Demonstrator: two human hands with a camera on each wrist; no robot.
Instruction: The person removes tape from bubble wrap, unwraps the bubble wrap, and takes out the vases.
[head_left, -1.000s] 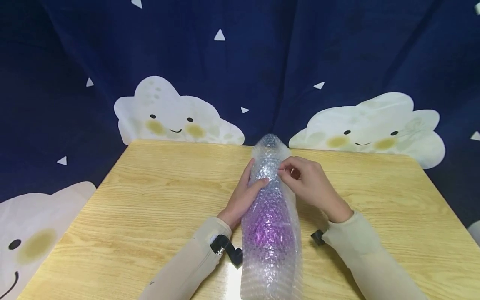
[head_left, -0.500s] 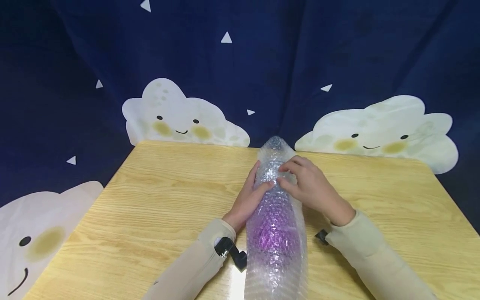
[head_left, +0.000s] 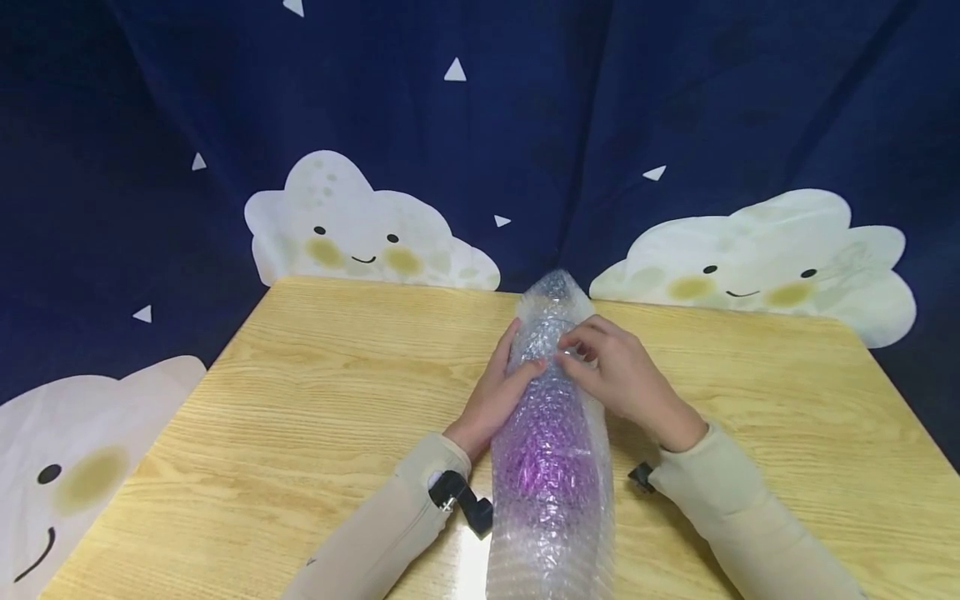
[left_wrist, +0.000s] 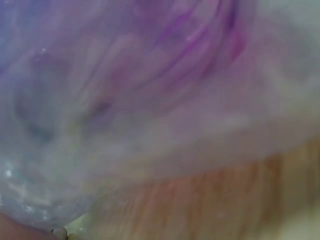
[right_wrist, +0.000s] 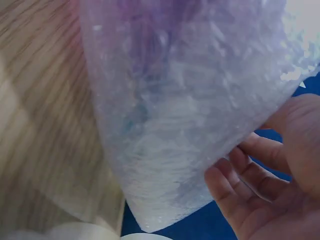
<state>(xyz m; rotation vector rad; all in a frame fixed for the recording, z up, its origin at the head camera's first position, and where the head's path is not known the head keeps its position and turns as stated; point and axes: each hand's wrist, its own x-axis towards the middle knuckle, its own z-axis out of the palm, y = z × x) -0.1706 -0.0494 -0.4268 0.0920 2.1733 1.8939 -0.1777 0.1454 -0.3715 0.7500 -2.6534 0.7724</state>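
Observation:
A long bundle in clear bubble wrap (head_left: 551, 467) lies lengthwise before me in the head view. Purple and bluish colours show through it, but what is inside cannot be made out. My left hand (head_left: 497, 392) holds its left side, thumb over the top and fingers along the edge. On the right, my right hand (head_left: 626, 375) has bent fingers, with thumb and index tips close together at the wrap's upper surface near the left thumb. Whether they pinch the film is hidden. In the right wrist view, the right hand's fingers (right_wrist: 225, 187) curve beside the wrap's tapered end.
The bundle lies on a light wooden table (head_left: 360, 375), its narrow end reaching the far edge. Behind hangs a dark blue curtain (head_left: 525, 125) with smiling clouds and white triangles. Small black wrist mounts (head_left: 461, 502) sit at both sleeves.
My right thumb and index finger spread apart over the wrap half a second ago and are closer together now. My left hand keeps its hold. The whole scene has shifted slightly right in view.

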